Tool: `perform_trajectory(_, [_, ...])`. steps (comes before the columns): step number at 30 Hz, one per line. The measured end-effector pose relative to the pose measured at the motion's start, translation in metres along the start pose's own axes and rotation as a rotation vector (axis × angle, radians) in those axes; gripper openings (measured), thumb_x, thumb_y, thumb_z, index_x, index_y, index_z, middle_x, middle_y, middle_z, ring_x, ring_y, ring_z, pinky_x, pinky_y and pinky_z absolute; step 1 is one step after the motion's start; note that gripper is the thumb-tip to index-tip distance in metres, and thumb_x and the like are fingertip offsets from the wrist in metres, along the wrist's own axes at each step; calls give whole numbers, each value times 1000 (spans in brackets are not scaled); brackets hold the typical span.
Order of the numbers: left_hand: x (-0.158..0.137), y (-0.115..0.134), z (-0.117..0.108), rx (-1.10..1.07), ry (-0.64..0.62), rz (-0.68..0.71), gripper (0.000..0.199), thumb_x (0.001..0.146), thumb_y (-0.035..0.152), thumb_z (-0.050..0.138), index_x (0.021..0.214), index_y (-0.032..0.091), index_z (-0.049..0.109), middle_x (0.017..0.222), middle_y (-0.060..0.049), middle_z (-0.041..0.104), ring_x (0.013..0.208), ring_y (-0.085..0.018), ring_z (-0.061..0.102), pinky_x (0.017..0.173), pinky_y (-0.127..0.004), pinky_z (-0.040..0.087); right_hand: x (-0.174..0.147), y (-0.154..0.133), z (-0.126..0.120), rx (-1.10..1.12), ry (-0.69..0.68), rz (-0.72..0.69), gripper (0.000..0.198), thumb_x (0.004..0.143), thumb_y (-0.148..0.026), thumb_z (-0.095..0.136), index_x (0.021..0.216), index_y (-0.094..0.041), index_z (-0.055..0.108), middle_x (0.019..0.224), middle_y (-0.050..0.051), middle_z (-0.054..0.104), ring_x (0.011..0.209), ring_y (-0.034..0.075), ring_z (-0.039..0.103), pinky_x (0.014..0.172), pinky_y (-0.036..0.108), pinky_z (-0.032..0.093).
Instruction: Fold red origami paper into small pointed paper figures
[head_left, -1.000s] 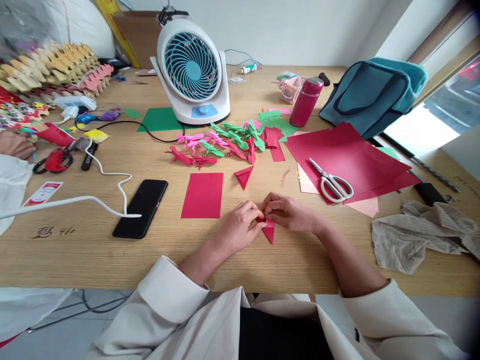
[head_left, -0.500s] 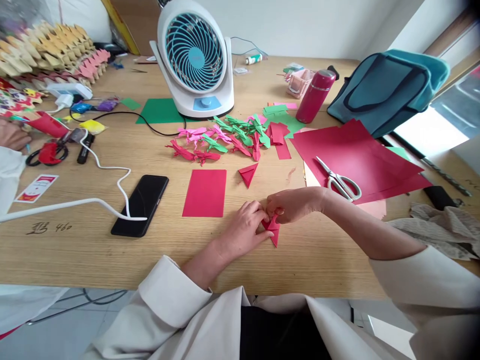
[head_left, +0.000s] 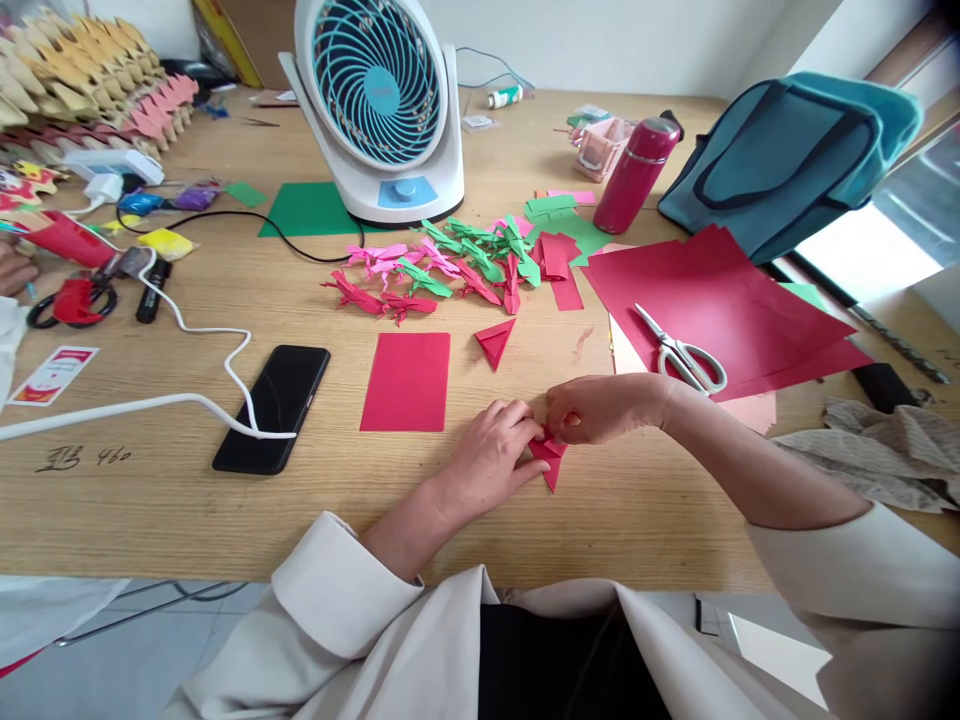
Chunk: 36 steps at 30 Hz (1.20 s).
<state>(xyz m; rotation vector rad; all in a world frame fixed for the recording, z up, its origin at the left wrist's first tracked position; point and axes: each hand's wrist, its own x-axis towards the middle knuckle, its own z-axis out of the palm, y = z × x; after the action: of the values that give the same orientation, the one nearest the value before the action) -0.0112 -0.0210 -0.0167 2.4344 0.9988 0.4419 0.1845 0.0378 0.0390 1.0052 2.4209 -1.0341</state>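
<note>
A small piece of folded red paper [head_left: 551, 470] lies on the table, its pointed end toward me. My left hand [head_left: 491, 455] holds it from the left, thumb and fingertips pressed on its side. My right hand [head_left: 600, 408] is curled over its upper right edge, fingers closed on it; the exact pinch is partly hidden. Just beyond lies a folded red triangle [head_left: 495, 344], and to the left a flat red rectangular sheet [head_left: 406, 382]. Farther back is a cluster of folded paper figures in red, pink and green [head_left: 425, 277].
White-handled scissors [head_left: 686, 355] rest on large red sheets [head_left: 727, 300] at the right. Behind stand a fan [head_left: 405, 190], a red bottle [head_left: 637, 175] and a teal bag [head_left: 780, 170]. A phone [head_left: 274, 408] and white cable [head_left: 150, 403] lie left. Another person's hand [head_left: 15, 268] shows far left.
My right hand has shifted slightly right and lies flatter against the folded paper, covering the upright flap seen before. My left hand stays on the paper. The view has tilted slightly.
</note>
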Motion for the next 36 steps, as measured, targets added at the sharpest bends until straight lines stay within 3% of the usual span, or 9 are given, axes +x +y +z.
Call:
perform_trajectory(6, [0, 2, 0, 33, -3, 11, 29, 84, 35, 69, 107, 18, 61, 110, -8, 57, 103, -24, 52, 92, -40, 46, -10, 11, 0, 87, 55, 26, 13, 79, -26, 64, 69, -21, 70, 70, 1, 64, 60, 13, 51, 60, 26, 36])
perform_trajectory(10, [1, 2, 1, 33, -1, 4, 30, 84, 35, 69, 107, 18, 61, 110, -7, 57, 103, -24, 52, 92, -39, 46, -12, 8, 1, 28, 46, 59, 12, 80, -26, 64, 72, -19, 70, 72, 2, 64, 61, 13, 51, 61, 27, 36])
perform_trajectory(16, [1, 4, 0, 26, -16, -3, 25, 85, 36, 68, 102, 19, 60, 107, -6, 56, 101, -23, 52, 90, -38, 45, -7, -7, 14, -61, 118, -38, 15, 80, -30, 64, 72, -19, 71, 77, 5, 62, 69, 16, 56, 64, 27, 38])
perform_trajectory(22, [1, 6, -2, 59, -13, -5, 27, 86, 34, 66, 107, 19, 59, 108, -7, 57, 100, -24, 51, 88, -39, 45, -11, -11, 29, -113, 205, 88, 23, 81, -39, 64, 71, -19, 68, 81, 6, 58, 67, 15, 56, 62, 27, 37])
perform_trajectory(29, [2, 7, -3, 88, -11, -5, 26, 84, 36, 68, 104, 20, 60, 105, -6, 59, 100, -24, 51, 87, -40, 42, -21, -16, 31, -106, 247, 158, 25, 84, -41, 63, 77, -18, 69, 86, 7, 61, 72, 17, 58, 64, 27, 37])
perform_trajectory(36, [5, 2, -6, 87, -6, -28, 15, 84, 26, 68, 97, 21, 63, 100, -4, 61, 97, -23, 51, 83, -37, 42, -24, -9, 45, -145, 385, 142, 28, 87, -47, 59, 87, -22, 72, 85, 8, 60, 79, 21, 59, 66, 29, 36])
